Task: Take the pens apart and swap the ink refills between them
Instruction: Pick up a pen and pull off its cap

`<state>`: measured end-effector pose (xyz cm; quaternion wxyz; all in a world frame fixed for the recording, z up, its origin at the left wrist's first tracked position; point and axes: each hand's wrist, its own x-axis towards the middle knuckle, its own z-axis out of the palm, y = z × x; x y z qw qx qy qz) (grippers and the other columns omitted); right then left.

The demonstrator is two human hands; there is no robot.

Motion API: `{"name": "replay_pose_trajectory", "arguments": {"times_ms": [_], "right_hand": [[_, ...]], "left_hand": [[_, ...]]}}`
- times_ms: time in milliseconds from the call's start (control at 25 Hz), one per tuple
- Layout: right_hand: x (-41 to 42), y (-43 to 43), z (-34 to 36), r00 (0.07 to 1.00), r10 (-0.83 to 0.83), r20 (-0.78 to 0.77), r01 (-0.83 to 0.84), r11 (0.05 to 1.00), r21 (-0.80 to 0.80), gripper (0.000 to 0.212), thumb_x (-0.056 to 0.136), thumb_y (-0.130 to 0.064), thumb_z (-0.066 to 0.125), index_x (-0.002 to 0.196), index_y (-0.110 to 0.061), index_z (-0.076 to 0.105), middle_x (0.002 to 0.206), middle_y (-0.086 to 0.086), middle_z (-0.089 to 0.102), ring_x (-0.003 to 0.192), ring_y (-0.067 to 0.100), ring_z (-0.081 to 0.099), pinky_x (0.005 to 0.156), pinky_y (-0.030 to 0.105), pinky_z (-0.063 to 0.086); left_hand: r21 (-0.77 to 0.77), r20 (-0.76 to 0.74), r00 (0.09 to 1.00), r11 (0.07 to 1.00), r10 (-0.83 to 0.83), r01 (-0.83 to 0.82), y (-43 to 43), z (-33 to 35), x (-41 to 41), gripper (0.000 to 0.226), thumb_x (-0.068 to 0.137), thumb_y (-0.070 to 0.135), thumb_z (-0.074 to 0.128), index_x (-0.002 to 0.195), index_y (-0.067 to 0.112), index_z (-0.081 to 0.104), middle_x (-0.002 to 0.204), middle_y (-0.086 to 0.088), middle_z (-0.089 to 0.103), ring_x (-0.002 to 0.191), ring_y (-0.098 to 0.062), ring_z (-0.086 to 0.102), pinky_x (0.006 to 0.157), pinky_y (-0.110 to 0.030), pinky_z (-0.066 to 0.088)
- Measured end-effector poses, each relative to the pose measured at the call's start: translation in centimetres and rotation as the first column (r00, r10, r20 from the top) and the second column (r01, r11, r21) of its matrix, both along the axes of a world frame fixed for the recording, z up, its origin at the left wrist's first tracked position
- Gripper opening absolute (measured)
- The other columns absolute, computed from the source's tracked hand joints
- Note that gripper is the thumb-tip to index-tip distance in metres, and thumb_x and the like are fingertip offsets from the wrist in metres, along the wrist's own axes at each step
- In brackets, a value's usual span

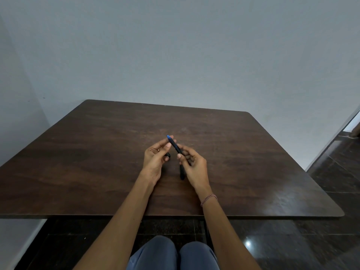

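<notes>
Both forearms are bare all the way to the bottom edge of the shot. The left hand [153, 158] has a thin gold-coloured band ring [158, 150] on one finger, can't really tell which one. Round the wrist of the right hand [194, 166] there's a slim braided thread bracelet [209, 199], pinkish-red with paler flecks, kind of a twisted cord look. The fingernails are short and plain. Down low you get two knees in soft blue-grey fabric trousers [155, 254], plain and a bit creased.
</notes>
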<state>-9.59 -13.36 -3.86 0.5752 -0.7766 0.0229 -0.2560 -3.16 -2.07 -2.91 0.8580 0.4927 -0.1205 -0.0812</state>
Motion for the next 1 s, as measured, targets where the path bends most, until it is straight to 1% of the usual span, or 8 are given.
{"name": "replay_pose_trajectory", "arguments": {"times_ms": [160, 360, 480, 640, 720, 840, 960, 1000], "right_hand": [[0.16, 0.02, 0.02, 1.000, -0.004, -0.007, 0.004, 1.000, -0.009, 0.032, 0.089, -0.009, 0.063, 0.120, -0.019, 0.062, 0.101, -0.015, 0.065, 0.097, 0.008, 0.063, 0.089, 0.032, 0.053], [0.03, 0.08, 0.11, 1.000, 0.004, 0.010, -0.003, 0.998, -0.070, 0.031, 0.088, -0.008, 0.065, 0.118, -0.015, 0.064, 0.099, -0.017, 0.064, 0.093, -0.008, 0.059, 0.086, 0.011, 0.047], [0.01, 0.13, 0.26, 1.000, -0.004, 0.017, 0.006, 0.997, -0.081, 0.030, 0.089, -0.009, 0.064, 0.118, -0.017, 0.065, 0.097, -0.017, 0.063, 0.093, -0.005, 0.059, 0.086, 0.013, 0.048], [0.07, 0.05, 0.30, 1.000, -0.019, 0.006, 0.019, 0.996, -0.083, 0.030, 0.089, -0.011, 0.064, 0.119, -0.013, 0.063, 0.096, -0.016, 0.062, 0.095, 0.002, 0.060, 0.089, 0.018, 0.050], [0.03, 0.02, 0.29, 1.000, -0.020, 0.003, 0.020, 0.997, -0.081, 0.030, 0.090, -0.011, 0.063, 0.119, -0.013, 0.063, 0.093, -0.018, 0.060, 0.093, 0.001, 0.059, 0.088, 0.018, 0.049], [-0.09, 0.08, 0.29, 1.000, -0.005, 0.011, 0.006, 0.995, -0.095, 0.030, 0.090, -0.010, 0.063, 0.119, -0.014, 0.064, 0.091, -0.018, 0.060, 0.091, -0.004, 0.058, 0.086, 0.014, 0.048], [-0.12, 0.11, 0.39, 1.000, -0.009, 0.014, 0.010, 0.996, -0.086, 0.029, 0.090, -0.009, 0.063, 0.118, -0.017, 0.064, 0.089, -0.020, 0.059, 0.091, -0.004, 0.059, 0.085, 0.014, 0.048], [-0.13, 0.09, 0.41, 1.000, -0.011, 0.017, 0.013, 0.997, -0.081, 0.029, 0.090, -0.009, 0.062, 0.117, -0.019, 0.064, 0.088, -0.020, 0.059, 0.091, -0.003, 0.059, 0.085, 0.014, 0.048]], "left_hand": [[0.060, 0.010, 0.999, 0.997, 0.050, -0.051, 0.17, -0.06, -0.05, 0.018, 0.084, 0.006, 0.064, 0.095, 0.020, 0.070, 0.091, 0.002, 0.074, 0.087, -0.010, 0.065, 0.057, -0.021, 0.039], [0.088, 0.017, 0.995, 0.991, 0.096, -0.098, 0.12, -0.11, 0.26, 0.022, 0.079, 0.011, 0.071, 0.098, 0.022, 0.071, 0.084, 0.004, 0.064, 0.073, -0.006, 0.053, 0.050, -0.016, 0.038], [0.050, -0.028, 0.998, 0.998, 0.047, -0.046, 0.11, 0.03, 0.28, 0.016, 0.084, 0.017, 0.066, 0.096, 0.024, 0.074, 0.074, 0.006, 0.058, 0.067, -0.004, 0.049, 0.052, -0.016, 0.041], [0.080, -0.030, 0.999, 0.997, 0.020, -0.017, 0.01, 0.06, 0.25, 0.022, 0.086, 0.008, 0.059, 0.085, 0.022, 0.076, 0.069, 0.007, 0.061, 0.062, -0.002, 0.049, 0.050, -0.016, 0.039], [0.082, -0.035, 0.999, 0.996, 0.031, -0.029, -0.06, 0.12, 0.10, 0.018, 0.086, 0.007, 0.061, 0.081, 0.020, 0.073, 0.070, 0.009, 0.065, 0.060, -0.001, 0.050, 0.048, -0.014, 0.040], [0.078, -0.039, 0.997, 0.995, 0.060, -0.056, -0.09, 0.24, -0.01, 0.010, 0.083, 0.010, 0.067, 0.078, 0.019, 0.066, 0.069, 0.006, 0.061, 0.062, -0.004, 0.050, 0.047, -0.014, 0.040], [0.064, -0.039, 0.998, 0.997, 0.049, -0.046, -0.03, 0.33, -0.02, 0.006, 0.085, 0.013, 0.064, 0.084, 0.018, 0.067, 0.069, 0.006, 0.059, 0.062, -0.004, 0.050, 0.048, -0.015, 0.040], [0.055, -0.037, 0.999, 0.998, 0.038, -0.036, -0.04, 0.24, 0.06, 0.010, 0.087, 0.013, 0.060, 0.088, 0.017, 0.070, 0.069, 0.007, 0.060, 0.061, -0.003, 0.050, 0.049, -0.016, 0.039]]}}
